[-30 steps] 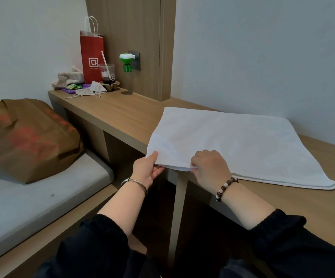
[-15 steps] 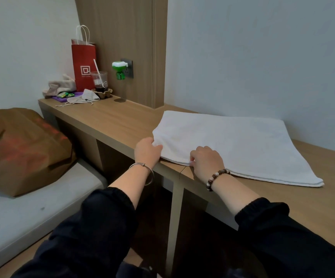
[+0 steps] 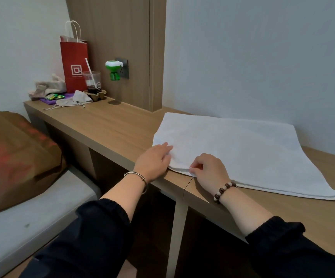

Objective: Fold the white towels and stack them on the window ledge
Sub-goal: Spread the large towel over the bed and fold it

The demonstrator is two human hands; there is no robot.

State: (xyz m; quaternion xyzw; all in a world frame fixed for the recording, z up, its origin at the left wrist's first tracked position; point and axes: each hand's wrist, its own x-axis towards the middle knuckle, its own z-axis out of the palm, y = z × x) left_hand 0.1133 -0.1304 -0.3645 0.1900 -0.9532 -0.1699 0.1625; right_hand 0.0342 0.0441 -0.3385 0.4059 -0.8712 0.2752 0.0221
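A white towel [image 3: 242,149], folded flat in layers, lies on the wooden ledge [image 3: 110,129] against the pale wall. My left hand [image 3: 154,161] rests at the towel's near left corner, fingers stretched out over the cloth. My right hand [image 3: 208,169] is just to the right of it at the near edge, thumb and fingers pinching the towel's hem. Both wrists wear bracelets, and black sleeves cover my forearms.
At the ledge's far left stand a red paper bag [image 3: 73,63], a plastic cup with a straw [image 3: 92,81], crumpled cloths [image 3: 50,88] and small items. A green plug-in device [image 3: 114,70] hangs on the wood panel. A brown paper bag [image 3: 16,157] lies on the grey mattress [image 3: 32,223].
The towel's near edge, which hung past the ledge, now lies fully on it. My left hand has shifted from gripping the corner to resting flat on it. The right hand stays pinching the hem.
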